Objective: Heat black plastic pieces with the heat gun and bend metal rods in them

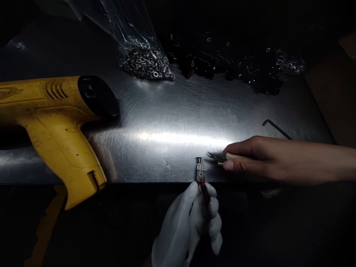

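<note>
White glove [174, 231] on, your left hand [194, 218] has its thumb and fingers curled in round the red pliers [200, 175]. There is little room left inside that grip. You hold the pliers nose up, by the near edge of the table [167, 107], maybe so the tip sits in the bright light. A tiny metal bit [199, 158] sits across the tip. It looks nipped there, but it is too small to be sure.

Your right hand [258, 159] is bare, perhaps so you can feel small things well. Its thumb and finger pinch a thin tool [217, 157], with hardly a gap between them. The tool's dark end points left, near the bit and seemingly apart from it, though it is blurred.

Behind your hands, a clear bag [128, 22] full of shiny bits [146, 65] slumps on the table. A dark pile [233, 68] lies farther right. The big yellow tool [63, 129] lies to the left, likely to leave your hands space. A bent rod [277, 129] rests just beyond your right hand.
</note>
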The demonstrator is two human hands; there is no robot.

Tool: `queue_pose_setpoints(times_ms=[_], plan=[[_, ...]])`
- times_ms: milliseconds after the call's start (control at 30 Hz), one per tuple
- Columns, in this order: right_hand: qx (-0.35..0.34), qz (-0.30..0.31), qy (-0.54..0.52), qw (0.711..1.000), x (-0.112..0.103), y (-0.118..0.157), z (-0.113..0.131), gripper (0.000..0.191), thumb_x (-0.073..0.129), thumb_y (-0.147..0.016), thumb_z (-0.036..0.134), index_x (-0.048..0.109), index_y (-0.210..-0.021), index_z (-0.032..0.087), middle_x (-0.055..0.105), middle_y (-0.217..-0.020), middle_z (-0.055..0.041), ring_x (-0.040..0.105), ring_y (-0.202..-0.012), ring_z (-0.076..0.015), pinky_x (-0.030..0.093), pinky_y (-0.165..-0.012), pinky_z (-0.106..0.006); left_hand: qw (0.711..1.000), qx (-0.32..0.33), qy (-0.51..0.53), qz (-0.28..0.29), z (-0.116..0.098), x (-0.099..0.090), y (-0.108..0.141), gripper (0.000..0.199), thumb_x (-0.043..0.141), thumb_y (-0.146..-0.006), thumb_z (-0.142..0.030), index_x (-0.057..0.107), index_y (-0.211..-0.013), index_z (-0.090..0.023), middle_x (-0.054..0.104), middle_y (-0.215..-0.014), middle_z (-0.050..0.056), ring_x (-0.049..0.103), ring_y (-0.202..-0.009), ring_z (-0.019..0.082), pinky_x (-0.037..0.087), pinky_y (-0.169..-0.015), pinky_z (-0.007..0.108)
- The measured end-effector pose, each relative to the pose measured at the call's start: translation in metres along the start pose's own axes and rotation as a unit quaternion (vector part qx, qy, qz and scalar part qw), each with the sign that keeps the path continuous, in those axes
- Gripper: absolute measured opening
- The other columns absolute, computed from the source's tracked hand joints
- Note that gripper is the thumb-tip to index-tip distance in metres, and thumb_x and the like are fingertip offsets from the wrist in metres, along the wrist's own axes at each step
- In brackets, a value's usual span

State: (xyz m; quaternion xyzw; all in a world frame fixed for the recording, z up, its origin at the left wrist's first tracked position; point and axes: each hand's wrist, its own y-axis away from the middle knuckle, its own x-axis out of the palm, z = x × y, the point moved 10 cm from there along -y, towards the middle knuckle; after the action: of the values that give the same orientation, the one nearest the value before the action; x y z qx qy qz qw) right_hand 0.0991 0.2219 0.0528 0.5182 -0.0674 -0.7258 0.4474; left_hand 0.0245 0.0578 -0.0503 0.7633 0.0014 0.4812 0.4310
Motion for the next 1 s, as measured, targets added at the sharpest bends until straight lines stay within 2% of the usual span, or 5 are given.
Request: queue_pose_setpoints(times_ms=[67, 300, 533, 767, 1000], plan=[[-0.022, 0.054, -0.024, 0.998, 0.011, -0.002, 0.0, 0.054, 0.037, -0.103, 0.066, 0.064, -0.08, 0.025, 0.059, -0.065, 0.0007, 0.051, -0.05, -0.014, 0.038, -0.043, -0.025, 1.0, 0.002, -0.001, 0.004, -0.001, 0.001, 0.0, 0.042, 0.04, -0.1, -0.053, 0.063, -0.102, -0.018, 0.053, -0.077, 0.001, 0.048, -0.055, 0.012, 0.042, -0.047, 0.028], [-0.081, -0.208, 0.275, 0.935, -0.02, -0.013, -0.002, 0.052, 0.035, -0.104, 0.062, 0.064, -0.094, 0.02, 0.063, -0.081, -0.0064, 0.059, -0.069, -0.023, 0.04, -0.056, -0.034, 0.999, 0.033, -0.011, 0.021, -0.004, 0.006, -0.003, 0.04, 0.041, -0.1, -0.052, 0.061, -0.099, -0.017, 0.054, -0.075, 0.001, 0.049, -0.053, 0.013, 0.044, -0.044, 0.028], [-0.066, -0.249, 0.205, 0.944, -0.011, 0.0, -0.034, 0.085, 0.062, -0.077, 0.085, 0.058, -0.127, 0.017, 0.059, -0.122, -0.0168, 0.059, -0.098, -0.0328, 0.054, -0.068, -0.039, 0.998, 0.058, -0.005, 0.0, -0.003, 0.004, -0.006, 0.044, 0.037, -0.1, -0.055, 0.06, -0.098, -0.017, 0.054, -0.075, 0.001, 0.048, -0.05, 0.012, 0.043, -0.042, 0.027], [-0.031, -0.184, 0.124, 0.975, -0.012, 0.011, -0.023, 0.022, 0.056, -0.092, 0.04, 0.065, -0.094, 0.021, 0.065, -0.089, -0.0069, 0.059, -0.067, -0.0213, 0.048, -0.057, -0.034, 0.997, 0.073, -0.009, -0.029, -0.002, -0.002, -0.006, 0.048, 0.036, -0.1, -0.058, 0.061, -0.099, -0.017, 0.055, -0.076, 0.001, 0.047, -0.049, 0.011, 0.043, -0.042, 0.027], [-0.037, -0.055, 0.007, 0.998, -0.004, 0.014, 0.012, 0.028, 0.042, -0.097, 0.04, 0.061, -0.081, 0.027, 0.067, -0.077, -0.0035, 0.061, -0.06, -0.0218, 0.043, -0.046, -0.03, 0.997, 0.073, -0.008, -0.028, -0.001, -0.002, -0.005, 0.047, 0.037, -0.1, -0.059, 0.061, -0.099, -0.018, 0.054, -0.075, 0.0, 0.046, -0.05, 0.011, 0.043, -0.042, 0.027]])
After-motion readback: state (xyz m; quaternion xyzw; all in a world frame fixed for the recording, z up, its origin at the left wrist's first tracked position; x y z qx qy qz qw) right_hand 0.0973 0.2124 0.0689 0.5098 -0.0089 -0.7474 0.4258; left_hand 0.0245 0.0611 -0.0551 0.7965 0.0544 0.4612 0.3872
